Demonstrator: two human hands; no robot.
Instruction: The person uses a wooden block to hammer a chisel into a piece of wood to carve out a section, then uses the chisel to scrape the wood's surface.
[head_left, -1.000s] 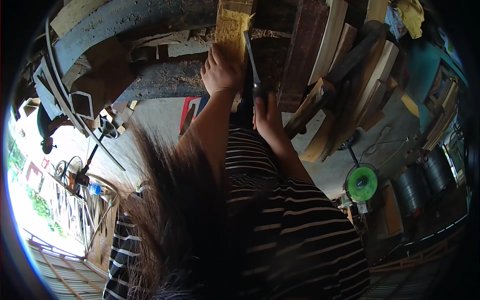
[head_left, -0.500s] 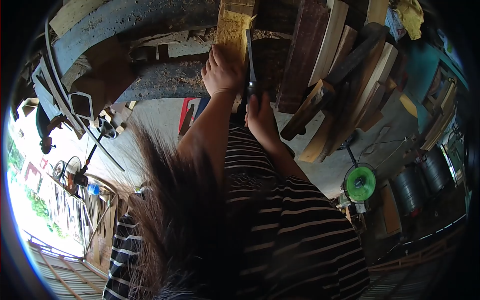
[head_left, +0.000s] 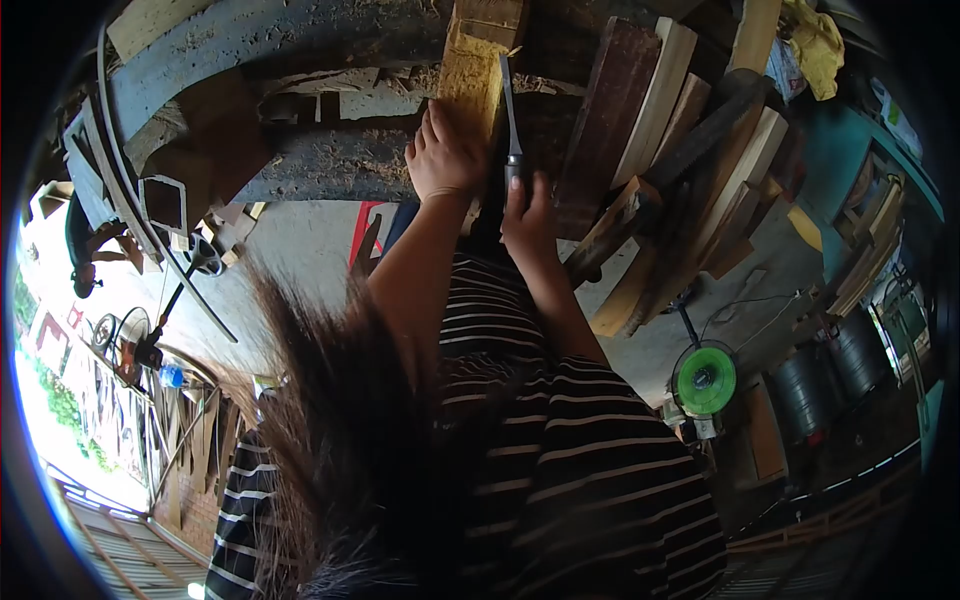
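Note:
Under my left hand is a yellowish block of wood with a freshly cut, rough face. The fingers bend over its left side near the lower end, and my thumb is hidden. My right hand is closed around the dark handle of a chisel. Its long, narrow metal blade points away from me along the block's right edge. A thin curl of wood sticks out at the block's upper right, right by the blade tip. Dark beams strewn with shavings lie beneath the block.
Several planks and offcuts are stacked to the right of the block. A green fan stands lower right, near dark drums. A long curved strip and a red object are at the left. Yellow plastic lies upper right.
The whole view has shifted slightly. My right hand sits a little lower on the chisel, showing more of the handle, and the chisel still lies along the block's right edge. The left hand keeps its place.

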